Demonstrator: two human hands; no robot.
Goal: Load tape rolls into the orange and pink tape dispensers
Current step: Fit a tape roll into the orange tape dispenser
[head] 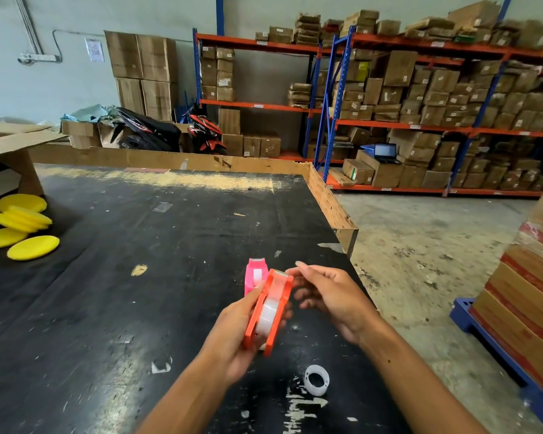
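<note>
Now left hand [232,336] fingers clamped round orange dispenser [268,311]; right hand [329,296] fingers apart beside cutter end.

Two bare forearms in frame, entering from the near edge. No sleeves, no gloves, no watch or rings visible. Left hand [232,333]: thumb nail short. Right hand [329,297]: nails slightly long and pale at the fingertips, motion-blurred. Small dark spot on the right forearm just near of the wrist. Upper arms and rest of body out of frame.
</note>
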